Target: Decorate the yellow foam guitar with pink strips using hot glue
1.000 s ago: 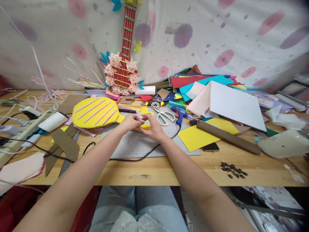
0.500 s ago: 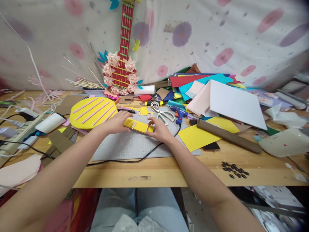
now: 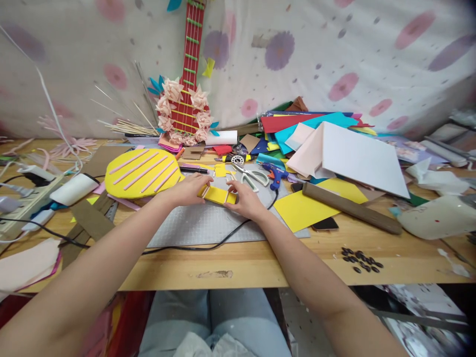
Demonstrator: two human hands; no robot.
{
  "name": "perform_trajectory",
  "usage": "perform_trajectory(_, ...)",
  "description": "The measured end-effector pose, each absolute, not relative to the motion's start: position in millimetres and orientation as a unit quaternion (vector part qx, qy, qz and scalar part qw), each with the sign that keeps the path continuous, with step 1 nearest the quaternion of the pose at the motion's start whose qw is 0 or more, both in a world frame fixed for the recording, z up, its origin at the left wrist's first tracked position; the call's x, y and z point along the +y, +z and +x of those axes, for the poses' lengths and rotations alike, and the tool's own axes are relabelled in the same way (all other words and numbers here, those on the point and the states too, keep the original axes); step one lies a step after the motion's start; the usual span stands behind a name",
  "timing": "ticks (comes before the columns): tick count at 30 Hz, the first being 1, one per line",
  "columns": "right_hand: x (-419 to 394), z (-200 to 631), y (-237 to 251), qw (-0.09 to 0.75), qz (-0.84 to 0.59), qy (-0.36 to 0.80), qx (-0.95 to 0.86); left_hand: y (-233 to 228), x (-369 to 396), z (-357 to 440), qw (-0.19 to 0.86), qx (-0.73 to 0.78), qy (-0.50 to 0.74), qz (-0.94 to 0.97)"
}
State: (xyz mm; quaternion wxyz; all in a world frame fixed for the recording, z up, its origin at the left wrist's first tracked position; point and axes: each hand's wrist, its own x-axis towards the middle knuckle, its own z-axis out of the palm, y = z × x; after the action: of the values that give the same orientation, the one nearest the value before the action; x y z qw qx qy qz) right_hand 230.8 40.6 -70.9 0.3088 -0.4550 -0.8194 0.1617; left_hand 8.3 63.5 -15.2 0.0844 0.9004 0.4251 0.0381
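Note:
A yellow neck strip (image 3: 216, 195) of a paper-craft guitar lies over the cutting mat (image 3: 197, 225), with short pale pink sticks across it. My left hand (image 3: 189, 190) closes over the strip's left part, fingertips by one of the sticks. My right hand (image 3: 247, 199) pinches its right end, thumb and fingers near another pink stick. To the left rests the rounded yellow guitar body (image 3: 143, 173) with slanting pink sticks on top. Whether the body and the strip are joined is hidden behind my left hand.
Just beyond my hands lie scissors (image 3: 253, 176) and a blue glue gun (image 3: 274, 176), whose black cord (image 3: 223, 242) crosses the mat. A finished red guitar (image 3: 188, 106) leans at the back. Right are yellow sheets (image 3: 297, 210), a brown bar (image 3: 351, 208) and small dark beads (image 3: 360, 260).
My left hand has slid slightly right along the yellow strip, covering more of its left part. My right hand stays at the right end. The view has shifted a little.

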Motion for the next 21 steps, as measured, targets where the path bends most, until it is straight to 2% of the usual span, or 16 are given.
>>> perform_trajectory(21,41,230,-70,0.315,-0.45,0.162,-0.82,-16,69,38,0.115,0.415,0.045,0.901)
